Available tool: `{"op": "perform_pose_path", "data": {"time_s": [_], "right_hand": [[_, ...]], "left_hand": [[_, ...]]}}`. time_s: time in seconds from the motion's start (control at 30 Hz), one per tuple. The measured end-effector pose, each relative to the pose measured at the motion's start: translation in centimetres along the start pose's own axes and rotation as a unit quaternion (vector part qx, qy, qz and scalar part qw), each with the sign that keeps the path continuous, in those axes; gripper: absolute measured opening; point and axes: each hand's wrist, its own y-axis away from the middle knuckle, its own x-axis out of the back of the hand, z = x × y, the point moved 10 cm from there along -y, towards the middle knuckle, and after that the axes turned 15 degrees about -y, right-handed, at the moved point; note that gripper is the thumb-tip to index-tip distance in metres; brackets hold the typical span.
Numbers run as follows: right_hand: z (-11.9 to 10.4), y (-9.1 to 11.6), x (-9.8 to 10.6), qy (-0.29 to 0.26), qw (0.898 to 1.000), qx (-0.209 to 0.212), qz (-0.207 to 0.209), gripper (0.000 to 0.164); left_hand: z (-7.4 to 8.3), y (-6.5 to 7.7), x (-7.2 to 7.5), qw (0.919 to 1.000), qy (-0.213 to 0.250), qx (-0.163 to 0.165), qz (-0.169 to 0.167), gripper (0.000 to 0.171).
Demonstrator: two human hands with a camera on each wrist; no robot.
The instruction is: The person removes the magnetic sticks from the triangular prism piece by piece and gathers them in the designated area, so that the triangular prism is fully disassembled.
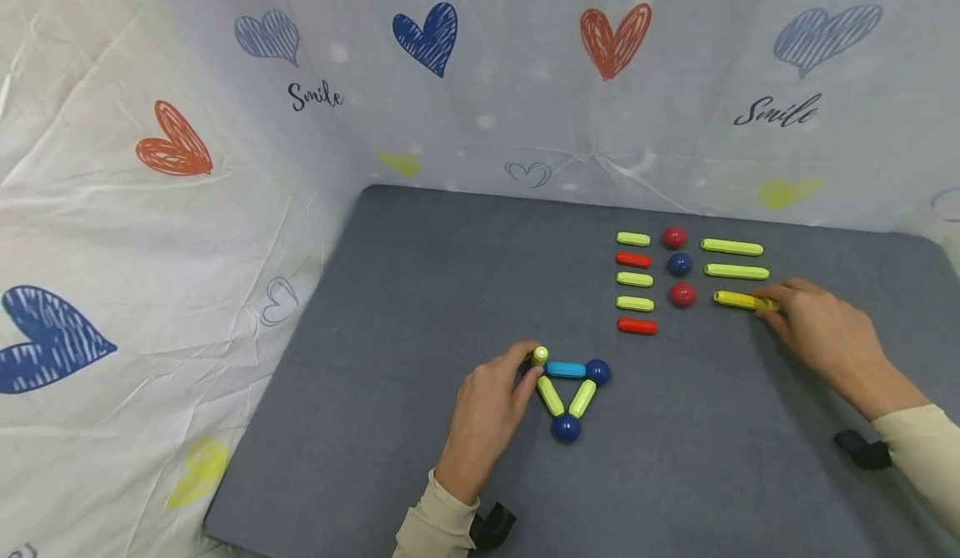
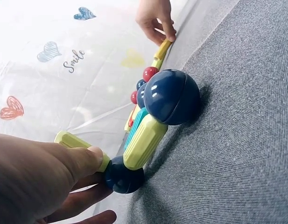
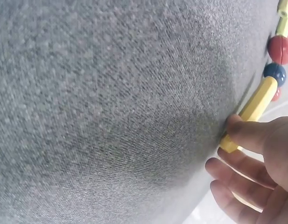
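Observation:
My left hand pinches a short yellow-green rod between thumb and fingers. That rod stands up from a dark blue ball, one corner of a triangle lying on the mat. Two yellow-green rods, a light blue rod and two more blue balls make up the rest of the triangle. Over at the right, my right hand grips the near end of a long yellow rod between thumb and fingers, low at the mat.
Short green and red rods lie in a column right of centre. Beside them is a column of red balls and a blue ball, then two long green rods. A heart-patterned cloth hangs behind the grey mat.

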Motion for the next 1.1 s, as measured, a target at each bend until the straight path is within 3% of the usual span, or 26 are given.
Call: {"op": "perform_pose_path", "data": {"time_s": [0.57,0.67,0.77,0.87,1.0,1.1], "right_hand": [[0.4,-0.5,-0.3,0.000,1.000,-0.006,-0.017,0.033],[-0.5,-0.4,0.1,0.002,1.000,0.007,0.002,0.038],[-3.2,-0.2,0.9,-0.004,0.999,0.032,0.035,0.044],[-7.7,-0.2,1.5,-0.025,0.995,0.069,0.067,0.043],[-14.2,-0.4,1.1,-0.070,0.987,0.122,0.072,0.036],[-18.1,-0.5,-0.3,-0.103,0.981,0.157,0.054,0.036]], "left_hand": [[0.0,-0.1,-0.1,1.0000,0.005,-0.004,-0.002,0.030],[0.0,-0.1,-0.1,1.0000,0.005,-0.007,-0.005,0.031],[0.0,0.0,-0.2,0.9999,0.000,-0.008,-0.009,0.033],[0.0,0.0,-0.3,0.9999,-0.007,-0.005,-0.011,0.034],[0.0,-0.1,-0.3,0.9999,-0.011,0.000,-0.010,0.035],[0.0,-0.2,-0.4,0.9999,-0.010,0.003,-0.013,0.036]]}}
